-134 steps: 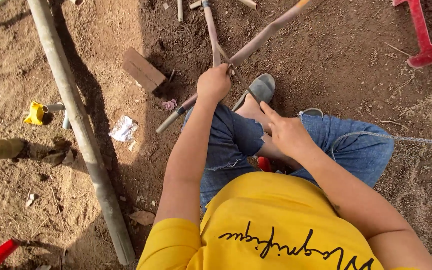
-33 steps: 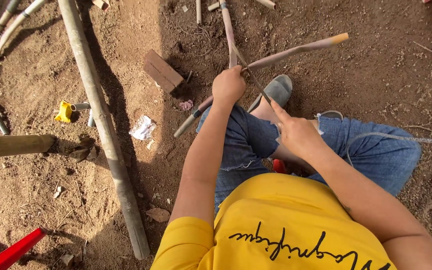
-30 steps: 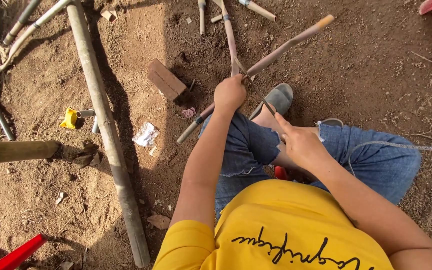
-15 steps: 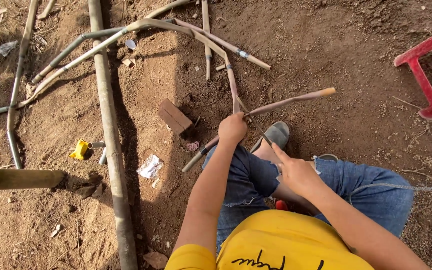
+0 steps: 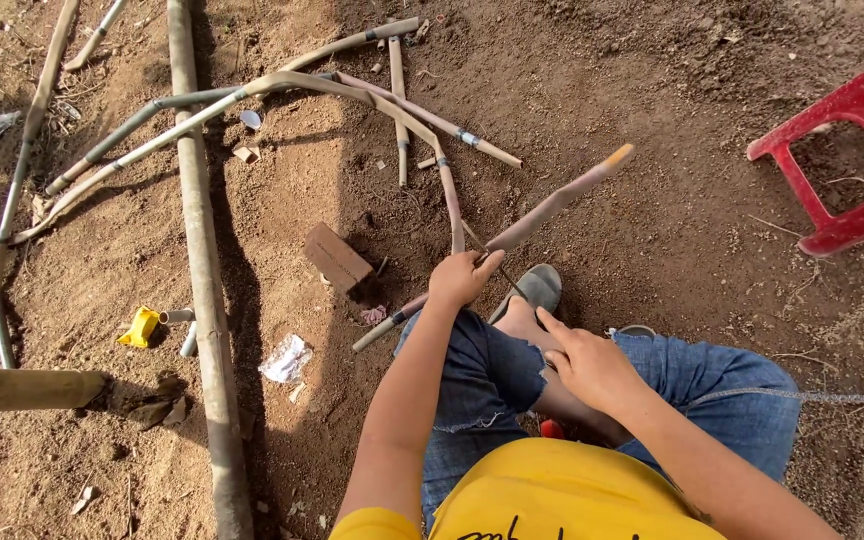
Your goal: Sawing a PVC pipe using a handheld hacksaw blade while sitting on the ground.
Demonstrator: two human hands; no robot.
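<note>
Bare brown dirt ground [image 5: 652, 90] all around, dry and lumpy, with a long grey pole [image 5: 204, 300] lying across it on the left and a red plastic stool [image 5: 852, 160] at the right edge.

Compared with half a second earlier, view tilted a little further up and away: more of the bent pipe bundle [image 5: 282, 85] at the top now in frame, stool showing larger. Hands themselves almost in the same place as before, so work at the same crossing point of the sticks, no new grip.

Left hand [image 5: 462, 278] closed around the joint where the curved pipe [image 5: 447, 190] meets the long straight stick [image 5: 552, 205], fingers wrapped tight. Right hand [image 5: 587, 365] resting on the knee of the blue jeans [image 5: 472, 385], fingers loosely half open, holding nothing visible; thin dark wire [image 5: 507, 285] running from the joint toward it.

Stick brownish, slim, slightly bent, with an orange tip pointing up right, lower end lying on the ground near a brick [image 5: 337, 257]. Grey shoe [image 5: 535, 288] just beside the joint. Yellow tape roll [image 5: 140, 327] and crumpled white paper [image 5: 287, 358] further left.
</note>
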